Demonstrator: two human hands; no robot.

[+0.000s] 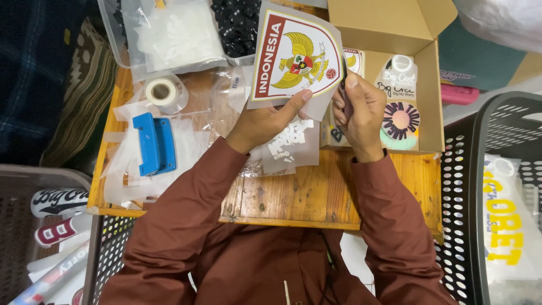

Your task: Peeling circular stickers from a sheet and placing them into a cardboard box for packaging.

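Over a wooden table (293, 195), the left hand (265, 121) pinched the lower edge of a shield-shaped crest sticker (296, 56) while the right hand (358, 110) gripped its right side, fingers curled. A blue tool (153, 144) lay left of the hands, a tape roll (162, 90) beyond; an open cardboard box (420, 34) stood right.

A low wooden table (293, 195) with an orange-stained edge is seen from above. On its left part a blue plastic hole punch (154, 143) is laid over clear plastic sleeves (121, 164), with a roll of clear tape (162, 91) just behind it. An open brown cardboard box (429, 96) is set on the right part. A translucent film sheet with white lettering (291, 147) lies at the middle.
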